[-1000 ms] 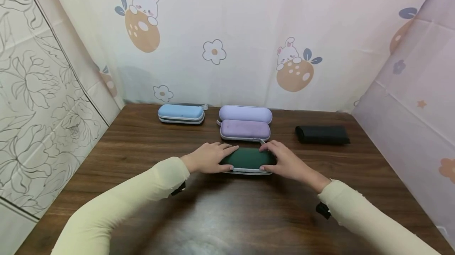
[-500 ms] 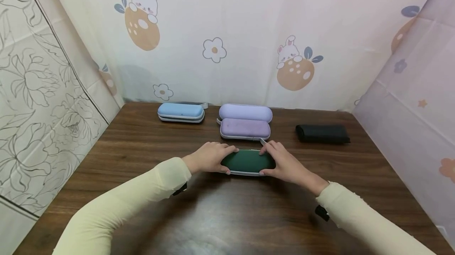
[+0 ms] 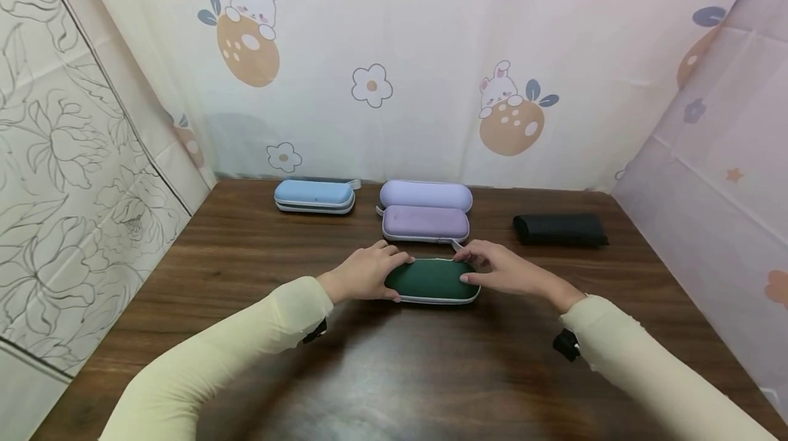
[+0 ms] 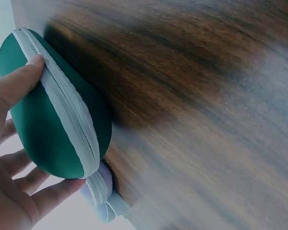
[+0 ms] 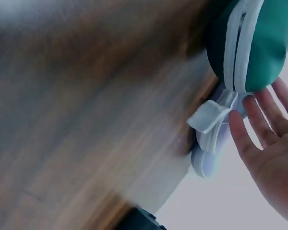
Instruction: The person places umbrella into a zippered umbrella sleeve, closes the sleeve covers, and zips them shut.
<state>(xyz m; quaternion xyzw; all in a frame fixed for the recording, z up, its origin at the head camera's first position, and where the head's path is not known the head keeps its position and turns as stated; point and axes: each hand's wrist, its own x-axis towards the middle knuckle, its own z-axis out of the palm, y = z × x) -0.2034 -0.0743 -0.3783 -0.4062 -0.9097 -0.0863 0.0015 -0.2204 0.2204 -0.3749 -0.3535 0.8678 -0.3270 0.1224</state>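
Observation:
A green zippered glasses case [image 3: 434, 282] with white zip edging lies across the middle of the wooden table. My left hand [image 3: 364, 273] grips its left end. In the left wrist view the thumb [image 4: 24, 79] presses on the zip band while the fingers reach round the end. My right hand [image 3: 501, 266] is at the other end, fingers loosely extended toward the back edge, thumb over the lid. From the right wrist, a dark slit runs between the two white zip bands [image 5: 241, 52], and the fingertips are right at the case's end.
Just behind stand a purple case [image 3: 425, 223] and a lavender case [image 3: 426, 195], one behind the other. A light blue case [image 3: 314, 195] sits at the back left, a black case [image 3: 560, 230] at the right. A printed curtain [image 3: 425, 31] hangs along the table's back edge.
The pale band along the green case's front has become a thinner line as the lid came down. My right hand has loosened from the right end and shifted right; the left hand stays.

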